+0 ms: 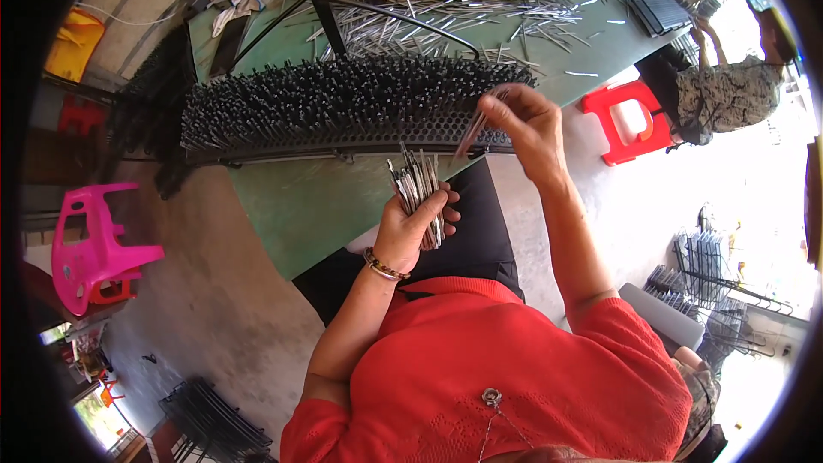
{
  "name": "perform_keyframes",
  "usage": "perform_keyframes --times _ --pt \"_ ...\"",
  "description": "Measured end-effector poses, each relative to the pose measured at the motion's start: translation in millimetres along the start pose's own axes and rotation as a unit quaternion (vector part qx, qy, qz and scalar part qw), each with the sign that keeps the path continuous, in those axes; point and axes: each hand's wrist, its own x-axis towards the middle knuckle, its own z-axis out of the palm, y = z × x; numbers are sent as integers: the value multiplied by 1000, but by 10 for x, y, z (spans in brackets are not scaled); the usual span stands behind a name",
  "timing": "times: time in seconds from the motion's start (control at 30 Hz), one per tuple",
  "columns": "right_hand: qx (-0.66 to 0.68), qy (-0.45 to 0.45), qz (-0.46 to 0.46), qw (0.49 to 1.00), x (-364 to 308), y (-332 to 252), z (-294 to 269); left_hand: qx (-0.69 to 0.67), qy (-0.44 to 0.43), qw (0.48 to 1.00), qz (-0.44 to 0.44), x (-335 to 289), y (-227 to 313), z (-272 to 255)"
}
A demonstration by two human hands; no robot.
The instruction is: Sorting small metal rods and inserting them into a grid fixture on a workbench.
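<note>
Metal strips (417,184), a thick bunch of them, sit in the left hand (410,227), just in front of the black rack (429,130), on the person's side of its long front edge. The bunch's long axis points toward the rack, leaning a little to the left, so the upper ends are the part closest to it. Of the two hands, the right hand (530,124) is nearer the rack, raised at its right end beside the rows of open holes; from there, the bunch lies to the left and back toward the person. The left hand is wrapped snugly around the bunch, thumb across the front. The right hand's thumb and fingers are drawn close together with a thin blurred streak below them; whether that is a strip or a moving finger, I cannot tell. The bunched strips look slim, straight and silvery, some darker or brownish, with uneven tips. Dark rods (326,94) stand densely along most of the rack, which rests on a green table (283,214). Beyond the rack, a loose heap of similar silvery strips (429,21) is strewn in all directions.
</note>
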Motion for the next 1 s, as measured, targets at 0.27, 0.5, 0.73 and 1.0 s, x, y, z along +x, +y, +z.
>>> perform_keyframes --times 0.27,0.5,0.73,1.0 --pt "-84 96 -108 986 184 159 88 33 -3 999 -18 -15 -97 11" --pt "-200 73 -157 965 162 202 143 38 2 999 -26 -46 -130 -14" --pt "-202 56 -185 960 158 218 151 29 10 999 -26 -54 -136 -20" --pt "-241 3 -167 956 158 104 95 26 12 999 -31 -58 -148 -34"
